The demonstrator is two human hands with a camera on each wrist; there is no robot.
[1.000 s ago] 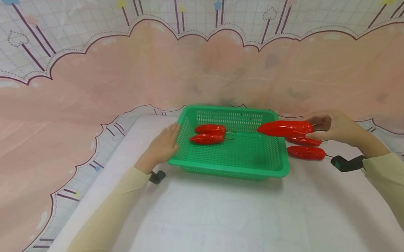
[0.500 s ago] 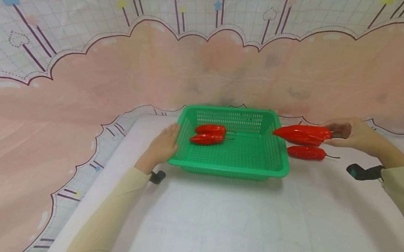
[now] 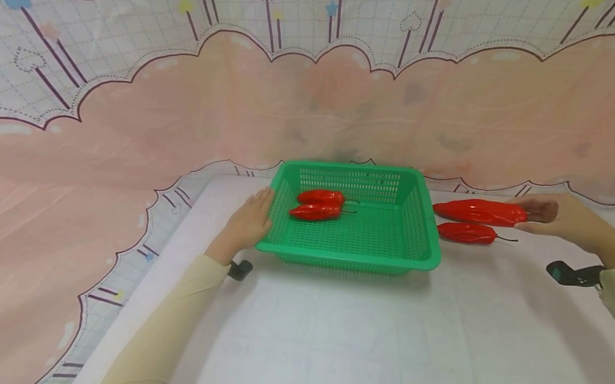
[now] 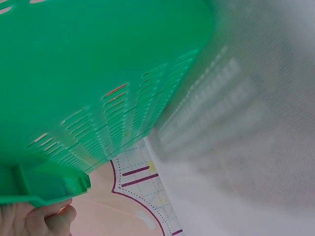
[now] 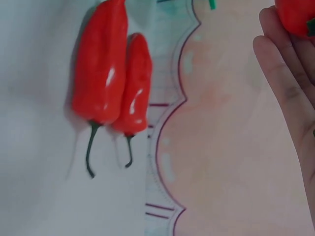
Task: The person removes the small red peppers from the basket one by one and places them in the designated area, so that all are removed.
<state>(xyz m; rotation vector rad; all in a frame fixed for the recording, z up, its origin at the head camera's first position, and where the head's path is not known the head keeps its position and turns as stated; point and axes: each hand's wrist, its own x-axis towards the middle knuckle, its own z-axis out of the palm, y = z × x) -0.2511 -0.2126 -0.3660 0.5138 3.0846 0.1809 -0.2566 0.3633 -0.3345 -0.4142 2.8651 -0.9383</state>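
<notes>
My right hand [image 3: 555,220] pinches a red chili pepper [image 3: 482,211] at its stem end, right of the basket, the pepper lying nearly level with its tip toward the basket. In the right wrist view that pepper shows only in part at the top right corner, against the fingers [image 5: 290,93]. Beneath it on the table are two more red peppers; the front pepper [image 3: 467,233] shows in the head view, the back pepper [image 5: 135,88] in the right wrist view. My left hand [image 3: 248,218] rests against the left rim of the green basket [image 3: 346,260], fingers extended.
Inside the basket, two red peppers [image 3: 317,210] lie side by side at the left. A white cloth [image 3: 343,329] covers the table, and a patterned pink curtain [image 3: 341,114] hangs behind it. Black wrist cameras [image 3: 574,275] sit below both hands.
My right hand has moved right and lower with the pepper, away from over the basket's right rim to above the peppers on the table. The left hand and basket have stayed put.
</notes>
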